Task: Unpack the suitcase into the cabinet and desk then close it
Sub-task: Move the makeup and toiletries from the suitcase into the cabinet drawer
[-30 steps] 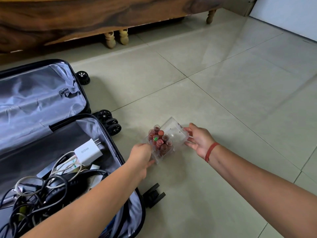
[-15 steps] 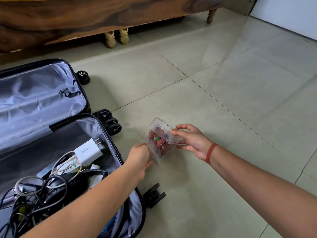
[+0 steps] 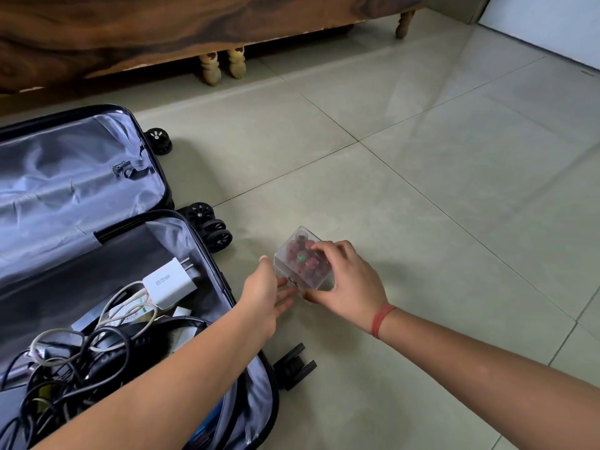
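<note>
The clear box (image 3: 300,264) of small reddish tubes sat on, or just above, the tiled floor (image 3: 422,190), just beside the open suitcase (image 3: 81,183). The right hand (image 3: 349,280) held its grip curled over the lid; the left hand (image 3: 264,293) touched the near side, grip slack, fingers straight. Uneven pressure could pop the lid and scatter tubes over smooth tile, under the wooden furniture (image 3: 162,27) beyond

Clear glossy plastic box (image 3: 300,266), shiny cloth suitcase lining (image 3: 74,177), smooth floor tiles (image 3: 438,164).

Suitcase (image 3: 81,177) cut off at left edge; clear box (image 3: 290,254) contents blurred, part hidden by right hand (image 3: 350,280).
</note>
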